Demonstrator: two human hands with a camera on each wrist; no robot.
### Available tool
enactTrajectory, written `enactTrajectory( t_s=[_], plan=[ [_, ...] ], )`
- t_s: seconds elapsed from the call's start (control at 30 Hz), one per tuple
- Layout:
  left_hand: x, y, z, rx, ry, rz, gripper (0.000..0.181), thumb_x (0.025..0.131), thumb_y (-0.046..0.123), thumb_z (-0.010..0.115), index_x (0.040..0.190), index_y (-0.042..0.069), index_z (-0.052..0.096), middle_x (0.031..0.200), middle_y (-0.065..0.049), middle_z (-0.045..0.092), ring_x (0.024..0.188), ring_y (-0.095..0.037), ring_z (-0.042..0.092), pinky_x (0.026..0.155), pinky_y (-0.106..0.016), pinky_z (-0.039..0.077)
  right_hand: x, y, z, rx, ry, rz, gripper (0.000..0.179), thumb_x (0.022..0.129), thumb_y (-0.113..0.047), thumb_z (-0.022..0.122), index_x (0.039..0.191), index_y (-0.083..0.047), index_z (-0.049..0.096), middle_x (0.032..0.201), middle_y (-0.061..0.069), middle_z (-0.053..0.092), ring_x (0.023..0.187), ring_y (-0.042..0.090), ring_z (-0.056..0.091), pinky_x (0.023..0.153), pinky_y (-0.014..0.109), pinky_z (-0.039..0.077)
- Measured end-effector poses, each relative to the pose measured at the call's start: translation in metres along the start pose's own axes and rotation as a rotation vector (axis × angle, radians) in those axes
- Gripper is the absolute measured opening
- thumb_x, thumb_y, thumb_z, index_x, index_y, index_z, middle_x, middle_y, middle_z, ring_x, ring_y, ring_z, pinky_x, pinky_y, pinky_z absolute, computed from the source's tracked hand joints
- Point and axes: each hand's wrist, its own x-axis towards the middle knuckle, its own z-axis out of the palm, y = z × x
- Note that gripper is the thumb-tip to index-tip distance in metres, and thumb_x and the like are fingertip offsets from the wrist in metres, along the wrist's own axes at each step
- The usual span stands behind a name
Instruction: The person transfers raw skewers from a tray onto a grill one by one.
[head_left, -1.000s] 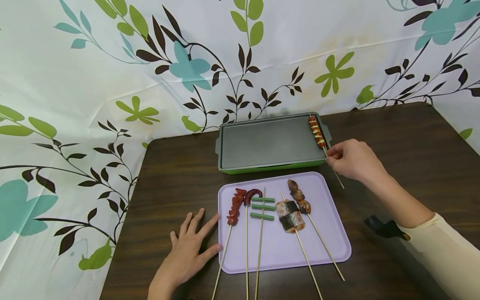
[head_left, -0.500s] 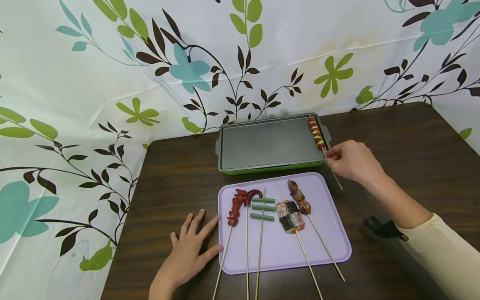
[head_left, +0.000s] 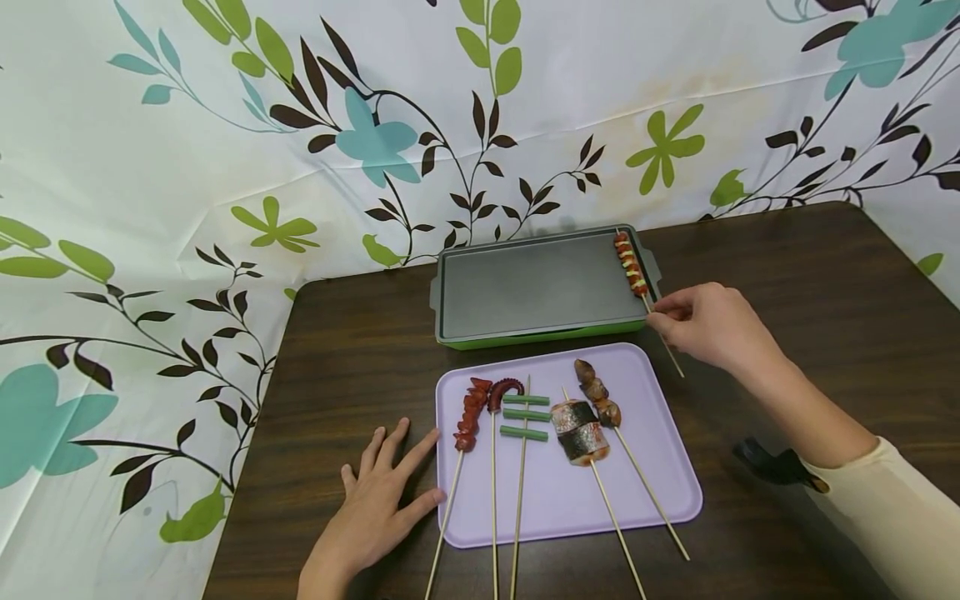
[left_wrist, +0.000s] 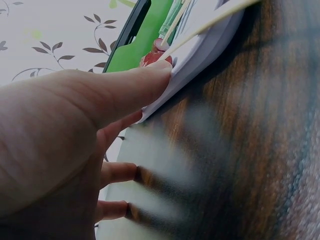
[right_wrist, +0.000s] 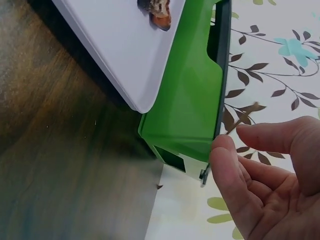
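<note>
A skewer of red pieces with pale and green bits (head_left: pixel 631 265) lies along the right side of the grey griddle (head_left: pixel 525 283). Its stick slants over the front right corner, and my right hand (head_left: pixel 708 323) pinches it there between thumb and fingertips. My left hand (head_left: pixel 375 496) lies with fingers spread on the table, thumb and a fingertip at the left edge of the lilac tray (head_left: pixel 652 500). In the left wrist view, the left thumb (left_wrist: pixel 135 90) reaches the tray's rim beside a stick. The right wrist view shows the right fingers close by the griddle's corner.
On the tray lie several skewers: red chunks (head_left: pixel 471 417), a curled tentacle (head_left: pixel 504 392), green stalks (head_left: pixel 525 417), a black-banded roll (head_left: pixel 581 433) and brown chunks (head_left: pixel 597 392). Their sticks pass over the tray's front edge. A patterned cloth (head_left: pixel 465 125) hangs behind the dark wooden table (head_left: pixel 787 283).
The skewer's stick has shifted very slightly left in the right hand's pinch. The left hand and the tray have stayed where they were.
</note>
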Motion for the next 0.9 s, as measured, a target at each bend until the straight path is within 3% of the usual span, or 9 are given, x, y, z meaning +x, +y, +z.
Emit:
enactTrajectory(
  t_s=[0.27,0.6,0.9],
  plan=[
    [-0.002,0.000,0.000,-0.007,0.037,0.028,0.068,0.090,0.063,0.056,0.151,0.043,0.033,0.161,-0.012,0.020,0.145,-0.046,0.012,0.089,-0.088,0.010,-0.024,0.005,-0.006,-0.002,0.020,-0.005,0.040,0.095,-0.035,0.063,0.109,0.001,0.072,0.083,0.006,0.070,0.071,0.023,0.060,0.057,0.034,0.046],
    [-0.001,-0.001,0.001,-0.005,0.041,0.034,0.068,0.090,0.063,0.056,0.151,0.044,0.033,0.161,-0.012,0.021,0.144,-0.046,0.012,0.088,-0.088,0.010,-0.062,0.009,-0.008,0.019,0.021,-0.007,0.036,0.094,-0.034,0.067,0.110,-0.002,0.072,0.077,-0.002,0.069,0.068,0.016,0.061,0.051,0.029,0.046],
    [-0.001,-0.001,0.002,-0.001,0.051,0.042,0.068,0.090,0.062,0.057,0.151,0.043,0.034,0.161,-0.013,0.022,0.144,-0.047,0.013,0.088,-0.088,0.010,-0.100,0.013,0.008,0.054,-0.039,0.016,0.033,0.092,-0.031,0.071,0.107,-0.002,0.073,0.074,-0.005,0.066,0.061,0.010,0.058,0.048,0.026,0.044]
  ],
)
